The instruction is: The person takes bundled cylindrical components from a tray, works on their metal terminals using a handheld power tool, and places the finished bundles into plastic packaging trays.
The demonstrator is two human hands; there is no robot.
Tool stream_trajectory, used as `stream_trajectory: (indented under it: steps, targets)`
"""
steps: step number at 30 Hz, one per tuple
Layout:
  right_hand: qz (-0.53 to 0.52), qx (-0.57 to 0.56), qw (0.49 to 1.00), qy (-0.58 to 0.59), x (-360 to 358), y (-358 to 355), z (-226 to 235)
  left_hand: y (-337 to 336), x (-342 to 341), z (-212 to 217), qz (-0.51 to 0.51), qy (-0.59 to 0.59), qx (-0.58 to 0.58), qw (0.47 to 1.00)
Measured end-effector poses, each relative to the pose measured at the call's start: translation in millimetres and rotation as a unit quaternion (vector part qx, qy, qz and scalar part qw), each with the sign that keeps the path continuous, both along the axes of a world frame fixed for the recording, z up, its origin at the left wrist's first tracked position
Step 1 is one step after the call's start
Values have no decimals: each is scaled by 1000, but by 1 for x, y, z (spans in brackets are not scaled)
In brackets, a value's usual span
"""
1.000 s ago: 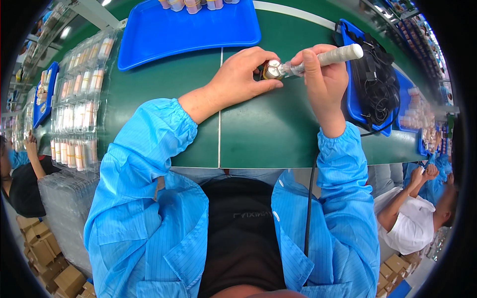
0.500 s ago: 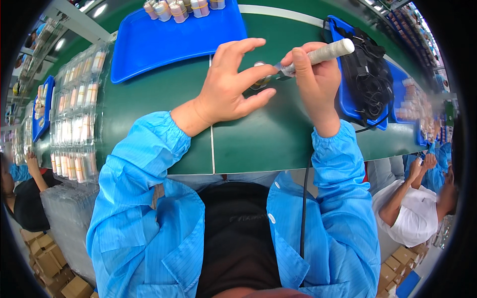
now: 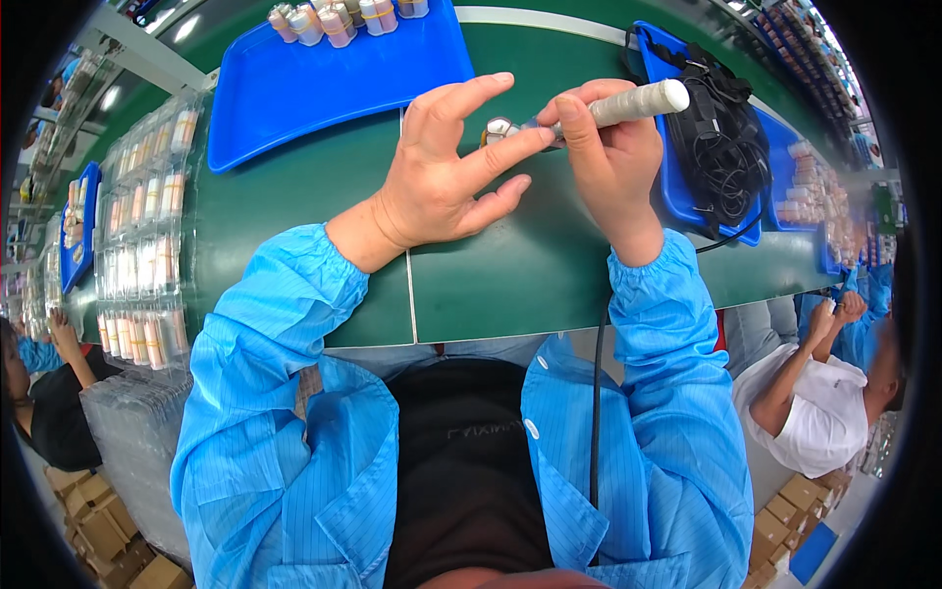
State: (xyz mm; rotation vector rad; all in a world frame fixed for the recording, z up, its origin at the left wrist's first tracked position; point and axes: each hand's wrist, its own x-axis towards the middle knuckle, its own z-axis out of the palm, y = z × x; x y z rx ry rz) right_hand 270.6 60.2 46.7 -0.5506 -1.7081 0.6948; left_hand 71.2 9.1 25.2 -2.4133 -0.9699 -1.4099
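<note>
My right hand [image 3: 613, 147] is closed around a pen-like tool with a thick, whitish wrapped handle [image 3: 643, 101]; its working end points left and is mostly hidden by my fingers. My left hand [image 3: 437, 177] has its fingers spread, with the index fingertip at the tool's front end. Just beyond that index finger lies a small bundle of cylinders [image 3: 498, 130] with a yellowish band, partly covered by the finger. I cannot tell whether the tool touches it.
A blue tray [image 3: 324, 108] at far left bears several banded cylinder bundles [image 3: 336, 22]. Clear plastic trays [image 3: 147, 236] of similar bundles stand left. Black cables [image 3: 721, 167] lie in a blue tray [image 3: 677, 201] on the right. People work on both sides of the green table [image 3: 510, 285].
The whole view has shifted slightly. More of the small bundle shows above my left index finger. Less of the tool's front end shows, and my right hand still grips it.
</note>
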Motion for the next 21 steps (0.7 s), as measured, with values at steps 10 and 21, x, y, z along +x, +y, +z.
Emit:
stream_trajectory:
  steps: [10,21]
  targets:
    - [10,-106,992,62,9,9,8,6,-11,-9,-17,-121,-85,989]
    - [-29,-60,997,27,3,8,1,8,-1,-13,-1,-78,-203,976]
